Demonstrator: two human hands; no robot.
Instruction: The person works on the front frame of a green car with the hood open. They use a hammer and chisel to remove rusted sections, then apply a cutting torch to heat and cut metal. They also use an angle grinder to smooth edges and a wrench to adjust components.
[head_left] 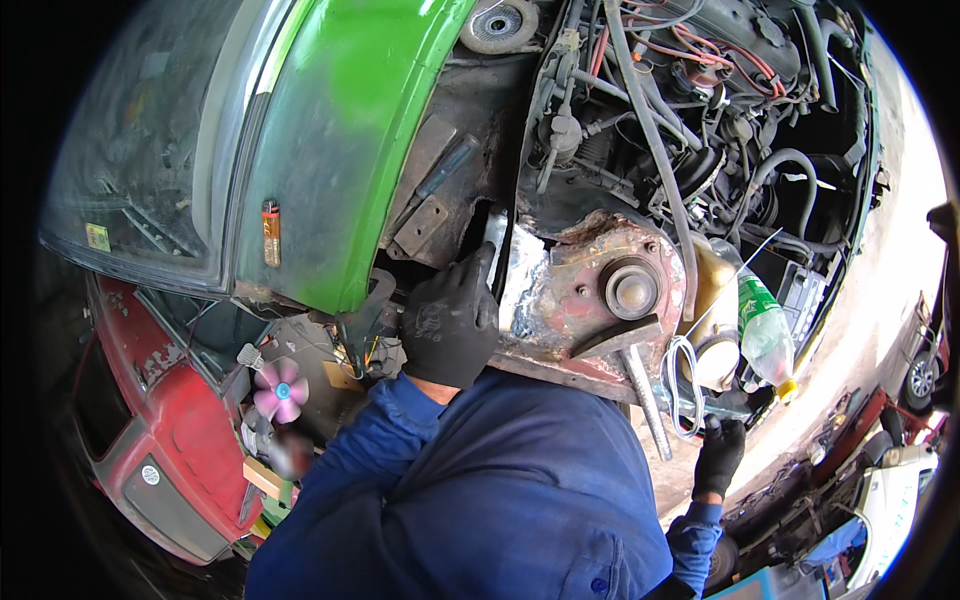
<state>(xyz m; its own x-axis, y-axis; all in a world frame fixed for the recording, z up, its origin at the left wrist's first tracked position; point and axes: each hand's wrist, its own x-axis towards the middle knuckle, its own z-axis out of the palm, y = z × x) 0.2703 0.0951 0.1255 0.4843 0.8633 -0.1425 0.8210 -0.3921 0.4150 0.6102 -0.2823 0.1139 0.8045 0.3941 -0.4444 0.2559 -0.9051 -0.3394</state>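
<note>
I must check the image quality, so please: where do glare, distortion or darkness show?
Head view: glare washes out the floor at right; head view: the dim car glass at left bows along the picture's black rim; head view: the gloved left hand looks dark but readable.

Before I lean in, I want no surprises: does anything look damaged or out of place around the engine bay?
Yes. The metal panel around the round mount is rusty, with a ragged edge, so it looks corroded. A lighter on green bodywork and a plastic bottle by a yellowed tank look stray, not car parts.
</note>
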